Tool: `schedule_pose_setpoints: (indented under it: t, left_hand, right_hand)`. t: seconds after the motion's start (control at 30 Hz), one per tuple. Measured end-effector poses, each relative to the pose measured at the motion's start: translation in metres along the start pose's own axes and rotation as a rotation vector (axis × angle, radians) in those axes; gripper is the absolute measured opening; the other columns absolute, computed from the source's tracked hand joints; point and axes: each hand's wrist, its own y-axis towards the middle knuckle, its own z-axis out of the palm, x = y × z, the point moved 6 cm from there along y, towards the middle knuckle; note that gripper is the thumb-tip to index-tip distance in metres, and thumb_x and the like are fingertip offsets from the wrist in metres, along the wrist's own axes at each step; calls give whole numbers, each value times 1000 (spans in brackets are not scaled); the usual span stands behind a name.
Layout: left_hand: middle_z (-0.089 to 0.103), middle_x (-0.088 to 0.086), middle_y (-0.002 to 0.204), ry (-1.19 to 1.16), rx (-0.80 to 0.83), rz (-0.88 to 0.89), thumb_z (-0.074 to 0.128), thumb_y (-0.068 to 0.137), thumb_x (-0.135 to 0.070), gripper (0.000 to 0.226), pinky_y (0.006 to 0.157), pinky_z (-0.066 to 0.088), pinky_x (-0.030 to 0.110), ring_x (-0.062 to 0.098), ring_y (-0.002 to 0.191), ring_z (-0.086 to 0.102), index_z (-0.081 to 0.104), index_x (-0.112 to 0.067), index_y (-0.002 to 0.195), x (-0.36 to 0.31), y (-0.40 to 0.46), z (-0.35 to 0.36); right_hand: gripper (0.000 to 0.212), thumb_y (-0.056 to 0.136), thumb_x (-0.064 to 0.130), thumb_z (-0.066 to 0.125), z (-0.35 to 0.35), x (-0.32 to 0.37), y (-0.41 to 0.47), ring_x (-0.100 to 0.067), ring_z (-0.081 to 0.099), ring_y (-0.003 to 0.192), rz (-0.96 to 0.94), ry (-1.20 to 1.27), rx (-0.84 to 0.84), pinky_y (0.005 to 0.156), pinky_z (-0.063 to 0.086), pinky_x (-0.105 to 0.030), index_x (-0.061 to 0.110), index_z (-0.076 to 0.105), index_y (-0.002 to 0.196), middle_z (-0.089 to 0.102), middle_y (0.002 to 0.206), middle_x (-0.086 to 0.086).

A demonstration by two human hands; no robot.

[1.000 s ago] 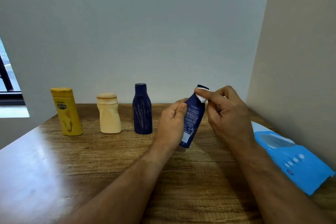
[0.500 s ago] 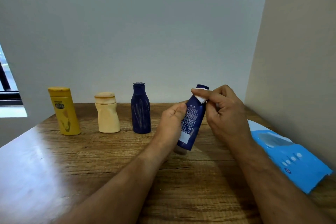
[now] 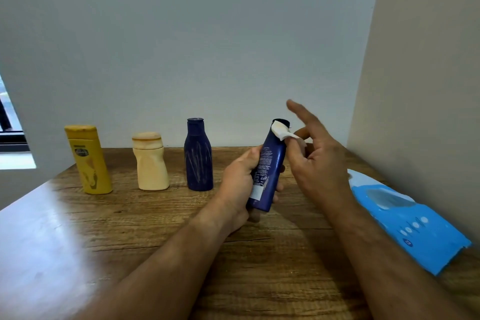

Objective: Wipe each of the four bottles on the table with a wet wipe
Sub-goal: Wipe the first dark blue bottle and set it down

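My left hand (image 3: pixel 237 184) grips a dark blue bottle (image 3: pixel 271 163) round its lower half and holds it tilted above the wooden table (image 3: pixel 145 226). A small white wet wipe (image 3: pixel 280 133) lies against the bottle's neck, just under the cap. My right hand (image 3: pixel 318 163) pinches the wipe's other end between thumb and a finger, while its index finger sticks up straight. Three more bottles stand in a row at the back: a yellow bottle (image 3: pixel 88 161), a cream bottle (image 3: pixel 150 163) and a second dark blue bottle (image 3: pixel 198 157) with pale smears.
A blue pack of wet wipes (image 3: pixel 413 223) lies at the right along the beige side wall. A grey wall closes off the back of the table. A window shows at the far left.
My right hand has loosened from the bottle's neck, the index finger lifting straight up. The wipe now shows more. The bottle sits slightly lower and more upright in my left hand.
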Motion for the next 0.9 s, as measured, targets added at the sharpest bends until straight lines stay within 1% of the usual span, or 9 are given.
schedule_pose_setpoints:
  t: [0.1, 0.17, 0.27, 0.37, 0.43, 0.57, 0.67, 0.8, 0.9]
  left_hand:
    - [72, 8, 85, -71, 85, -62, 42, 101, -54, 52, 44, 51, 25, 17, 57, 62, 61, -10, 122, 2, -1, 3]
    - [72, 7, 84, -70, 81, -50, 50, 97, -49, 48, 44, 50, 24, 16, 57, 60, 61, -9, 122, 1, 0, 2]
    - [71, 5, 80, -133, 31, -54, 53, 99, -35, 33, 44, 48, 24, 16, 59, 58, 63, -8, 117, 3, 2, -2]
    - [68, 6, 76, -211, -13, -77, 51, 100, -21, 22, 45, 47, 24, 15, 60, 58, 64, -6, 111, 5, 6, -6]
    - [68, 8, 80, -242, -29, -76, 48, 102, -20, 23, 48, 47, 26, 16, 60, 58, 63, -6, 110, 7, 10, -9]
    - [65, 10, 84, -266, -30, -105, 48, 101, -21, 30, 53, 52, 30, 19, 64, 59, 61, -4, 122, 11, 14, -10]
    - [71, 12, 87, -333, -2, -115, 48, 98, -13, 29, 63, 59, 34, 22, 71, 67, 60, -3, 122, 12, 14, -6]
    - [70, 17, 110, -274, -71, -26, 56, 95, -3, 38, 74, 60, 39, 25, 85, 71, 55, -5, 133, 9, 20, -15]
    - [70, 18, 118, -238, -105, -22, 58, 94, -2, 42, 74, 60, 42, 27, 89, 73, 53, -11, 135, 10, 22, -20]
  right_hand:
    - [28, 96, 16, 58, 0, -2, -1, -2, 63, 85, 60, 34, -25, 64, 51, -10, 30, 64, 119, 65, 99, 7]
    - [22, 93, 12, 61, 1, -3, -1, -3, 64, 86, 84, 33, -14, 64, 48, -8, 25, 73, 107, 69, 101, 5]
    - [18, 89, 6, 66, 6, -1, -1, 0, 63, 63, 143, 142, 97, 55, 44, -7, 18, 78, 95, 73, 80, 8]
    - [10, 85, 5, 72, 17, 1, -6, 4, 55, 47, 204, 238, 350, 46, 38, -6, 11, 79, 88, 64, 53, 18]
    - [8, 84, 11, 74, 22, 1, -9, 4, 56, 49, 245, 223, 426, 47, 38, -6, 13, 79, 90, 64, 54, 18]
    - [17, 89, 17, 68, 15, -8, -3, 0, 66, 76, 242, 56, 192, 61, 46, -8, 29, 78, 96, 74, 85, 16]
    - [17, 90, 14, 67, 11, -10, -2, 3, 65, 75, 243, 76, 134, 58, 47, -7, 26, 77, 97, 74, 89, 13]
    - [6, 80, 17, 77, 17, -11, -7, 6, 62, 59, 310, 86, 407, 53, 43, -7, 20, 80, 85, 71, 65, 15]
    - [4, 74, 22, 82, 23, -18, -12, -3, 67, 71, 335, -9, 533, 66, 52, -20, 22, 81, 79, 74, 73, 11]
